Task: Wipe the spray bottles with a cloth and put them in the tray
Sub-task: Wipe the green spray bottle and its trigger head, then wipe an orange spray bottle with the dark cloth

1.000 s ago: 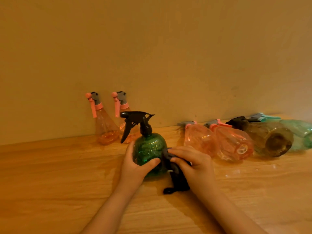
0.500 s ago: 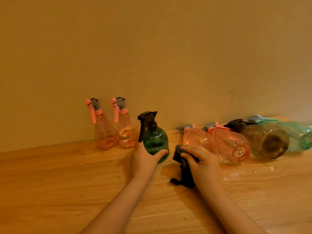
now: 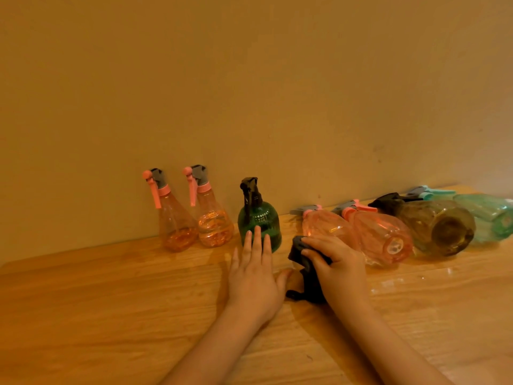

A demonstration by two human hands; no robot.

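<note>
- Green plastic, upright: the green spray bottle (image 3: 259, 223) stands on the wooden table (image 3: 111, 315) near the wall, third in a row after two standing pink-trigger bottles (image 3: 177, 215) (image 3: 213, 215).
- The left hand (image 3: 254, 276) lies just in front of it, fingers straight and spread — the fingertips overlap the bottle's lower body, though contact cannot be told.
- The right hand (image 3: 337, 266) is curled round the dark cloth (image 3: 306, 273), holding it down on the table.
- The relation that matters — the nearest lying pink bottle (image 3: 329, 229) sits just beyond the right hand's fingers, long axis running from its nozzle by the wall down toward the person. The right hand is nearer; the left would have to cross over.
- Further right lie another pink bottle (image 3: 383, 237), a brown one (image 3: 435, 229) and a teal one (image 3: 488, 215).
- No tray is in view.
- Raised marks on the green bottle are too small to read; no brand is legible.
</note>
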